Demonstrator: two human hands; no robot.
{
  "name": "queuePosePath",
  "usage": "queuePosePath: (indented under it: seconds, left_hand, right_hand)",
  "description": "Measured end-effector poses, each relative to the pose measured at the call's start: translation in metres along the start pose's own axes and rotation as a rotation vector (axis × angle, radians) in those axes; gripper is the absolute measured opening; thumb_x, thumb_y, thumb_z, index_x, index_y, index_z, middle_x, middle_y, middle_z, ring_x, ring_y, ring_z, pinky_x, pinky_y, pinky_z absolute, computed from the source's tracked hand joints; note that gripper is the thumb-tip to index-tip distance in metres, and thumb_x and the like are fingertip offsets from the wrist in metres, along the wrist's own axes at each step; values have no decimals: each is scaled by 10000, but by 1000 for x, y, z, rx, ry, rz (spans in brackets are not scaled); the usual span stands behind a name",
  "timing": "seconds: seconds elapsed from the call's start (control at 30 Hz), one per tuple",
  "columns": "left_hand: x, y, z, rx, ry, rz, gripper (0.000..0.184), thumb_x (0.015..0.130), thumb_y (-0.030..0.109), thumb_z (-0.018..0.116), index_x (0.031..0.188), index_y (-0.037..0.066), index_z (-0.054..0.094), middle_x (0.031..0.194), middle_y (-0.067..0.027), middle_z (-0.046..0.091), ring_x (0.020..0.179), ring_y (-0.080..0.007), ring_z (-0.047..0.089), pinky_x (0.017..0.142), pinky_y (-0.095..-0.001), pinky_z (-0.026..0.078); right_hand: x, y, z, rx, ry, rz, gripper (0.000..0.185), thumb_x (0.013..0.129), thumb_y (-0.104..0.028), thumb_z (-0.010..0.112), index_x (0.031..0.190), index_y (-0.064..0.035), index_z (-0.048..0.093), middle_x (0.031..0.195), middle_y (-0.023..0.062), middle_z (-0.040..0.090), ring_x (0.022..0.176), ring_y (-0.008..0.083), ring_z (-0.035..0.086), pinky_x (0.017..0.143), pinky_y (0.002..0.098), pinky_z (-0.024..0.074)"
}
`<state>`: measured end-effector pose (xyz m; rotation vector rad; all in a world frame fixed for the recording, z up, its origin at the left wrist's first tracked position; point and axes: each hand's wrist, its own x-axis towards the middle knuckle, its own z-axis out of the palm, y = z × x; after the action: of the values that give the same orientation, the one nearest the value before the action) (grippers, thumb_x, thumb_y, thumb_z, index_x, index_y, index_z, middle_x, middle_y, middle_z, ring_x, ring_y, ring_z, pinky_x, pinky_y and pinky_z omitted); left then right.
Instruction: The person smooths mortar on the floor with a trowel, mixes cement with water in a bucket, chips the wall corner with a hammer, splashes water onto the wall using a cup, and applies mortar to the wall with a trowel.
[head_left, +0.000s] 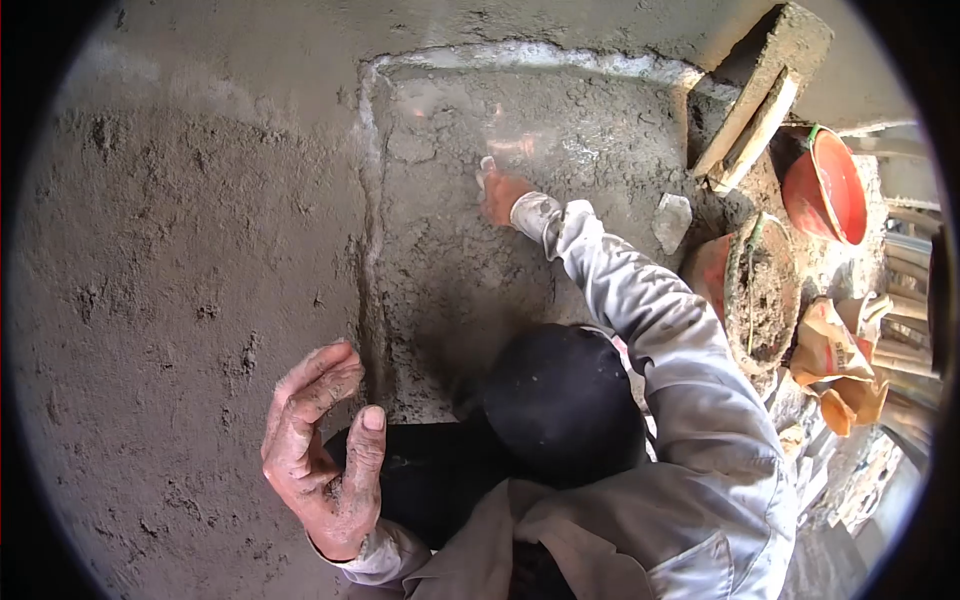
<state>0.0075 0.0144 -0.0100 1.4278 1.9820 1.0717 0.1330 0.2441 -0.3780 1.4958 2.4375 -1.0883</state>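
Rough mortar patch (pixel 430 270) dead ahead inside its pale border (pixel 520 55), left hand (pixel 325 450) up in the foreground, open, fingers curled, loaded bucket (pixel 708 275) off to the right, right hand (pixel 504 195) out at the patch, its grip I can't tell

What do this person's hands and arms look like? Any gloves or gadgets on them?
No gloves or gadgets are visible. The bare left hand is smeared with greyish grime; the bare right hand shows less detail. Both arms have long, pale grey fabric sleeves: the right sleeve is creased with a dirt-smudged cuff, the left sleeve mostly hidden.
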Motion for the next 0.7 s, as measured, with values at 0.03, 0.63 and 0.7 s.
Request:
queuePosePath:
  seconds: [0.03, 0.63, 0.7]
  left_hand:
    - [3, -1, 0, -1, -12, 3, 247, 813, 108, 748, 975, -65, 678, 1124, -233, 641, 1065, -301, 638, 912, -404, 534]
    - [10, -18, -18, 2, 2, -41, 275, 789, 136, 779, 963, -59, 692, 1066, -231, 667, 1022, -313, 662, 890, -407, 536]
    - [-2, -9, -27, -9, 31, -93, 310, 793, 183, 785, 968, -51, 680, 1073, -239, 642, 1026, -317, 647, 900, -424, 521]
  right_hand:
    - [-11, 2, -15, -78, 1, -13, 678, 916, -251, 475, 1443, 111, 252, 1101, 279, 657, 1008, 438, 651, 880, 489, 513]
    - [-5, -15, 53, 452, 491, 233, 551, 817, -192, 626, 1248, 96, 441, 879, 260, 682, 792, 344, 704, 661, 474, 545]
    - [7, -28, 53, 680, 246, 315, 454, 838, -183, 646, 1174, 67, 472, 815, 209, 658, 687, 295, 680, 588, 447, 529]
